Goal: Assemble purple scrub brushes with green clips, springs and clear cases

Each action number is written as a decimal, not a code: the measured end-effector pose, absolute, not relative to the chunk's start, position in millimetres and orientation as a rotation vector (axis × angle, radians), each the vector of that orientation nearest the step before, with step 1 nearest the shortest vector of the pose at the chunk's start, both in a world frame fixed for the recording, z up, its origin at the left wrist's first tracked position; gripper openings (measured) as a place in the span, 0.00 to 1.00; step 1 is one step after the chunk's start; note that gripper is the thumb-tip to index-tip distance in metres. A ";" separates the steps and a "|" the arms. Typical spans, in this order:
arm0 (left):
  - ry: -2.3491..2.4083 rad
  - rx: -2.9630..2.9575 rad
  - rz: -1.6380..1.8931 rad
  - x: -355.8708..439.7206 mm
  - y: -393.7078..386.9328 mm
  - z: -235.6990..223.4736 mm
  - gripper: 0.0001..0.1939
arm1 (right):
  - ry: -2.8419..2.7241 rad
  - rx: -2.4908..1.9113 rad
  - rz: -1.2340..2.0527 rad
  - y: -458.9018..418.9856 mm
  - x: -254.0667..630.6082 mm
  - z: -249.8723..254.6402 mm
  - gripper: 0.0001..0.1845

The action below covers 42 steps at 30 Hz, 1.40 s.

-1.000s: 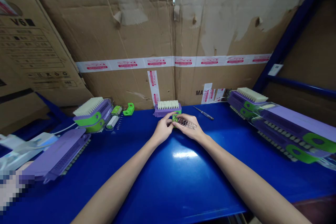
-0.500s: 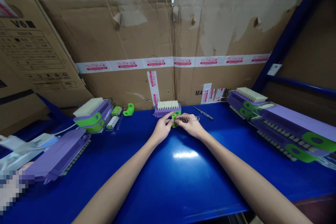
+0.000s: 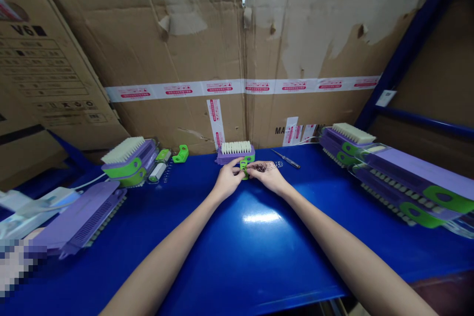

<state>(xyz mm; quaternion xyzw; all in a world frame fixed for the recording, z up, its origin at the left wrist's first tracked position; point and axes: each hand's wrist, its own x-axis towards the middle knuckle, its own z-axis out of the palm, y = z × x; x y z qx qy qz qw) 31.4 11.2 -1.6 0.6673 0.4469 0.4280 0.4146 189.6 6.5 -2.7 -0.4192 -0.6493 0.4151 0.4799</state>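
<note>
Forearms (image 3: 177, 247) stretch from the bottom edge of the frame and slant inward, so the two hands nearly meet just above the centre of the table (image 3: 222, 237). Left hand (image 3: 226, 180) angles up and to the right, its fingers curled and its grip closed on a small green piece (image 3: 243, 168), which stands near the middle of the frame. Right hand (image 3: 270, 176) comes in from the right with its wrist low and knuckles raised; its fingertips pinch one end of a coil spring (image 3: 267, 166) against the green piece. The spring trails to the right over the back of that hand. Just behind the hands sits a purple block with white bristles (image 3: 236, 147). A thin screwdriver (image 3: 289, 159) lies to the right of it. At mid-left are a loose green bracket (image 3: 181, 154) and bristled purple units (image 3: 128, 160); more purple units (image 3: 418, 182) are stacked at mid-right.
</note>
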 end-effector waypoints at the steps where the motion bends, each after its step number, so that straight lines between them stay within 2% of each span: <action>1: 1.122 1.669 1.080 31.6 11.5 -2.1 0.28 | -1.552 -1.022 1.014 6.9 188.7 -3.4 0.14; 13: 1.099 1.589 1.179 34.0 11.7 -6.0 0.23 | -1.362 -0.945 1.048 9.6 185.1 -4.5 0.19; 20: 1.078 1.585 1.187 33.5 12.6 -8.4 0.24 | -1.432 -0.930 1.031 6.9 184.7 -4.0 0.16; 29: 1.041 1.615 1.167 31.0 9.4 -4.4 0.27 | -1.712 -0.929 0.693 3.6 189.4 -6.2 0.13; 36: 0.976 1.649 1.115 29.3 10.7 -2.6 0.25 | -1.696 -0.919 0.618 5.3 187.8 -9.6 0.11; 42: 1.011 1.748 1.047 27.9 10.0 -1.6 0.27 | -1.675 -0.955 0.599 5.2 187.7 -9.6 0.11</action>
